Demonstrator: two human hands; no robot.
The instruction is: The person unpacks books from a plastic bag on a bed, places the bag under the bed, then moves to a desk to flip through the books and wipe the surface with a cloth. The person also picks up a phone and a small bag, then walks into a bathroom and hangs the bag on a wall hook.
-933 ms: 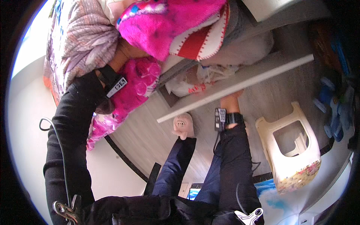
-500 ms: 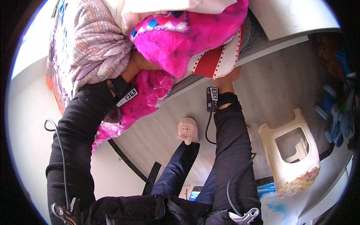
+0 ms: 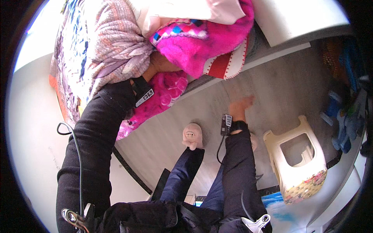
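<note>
Blanket covers fingers of left hand, grip unclear, seemingly mid-handling; right hand, empty fingers loosely spread, likely needs a hold.

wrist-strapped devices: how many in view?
2: left device at the left hand, beside the pink fabric; right device at the right hand, above the floor. Fabric could hide others.
</note>
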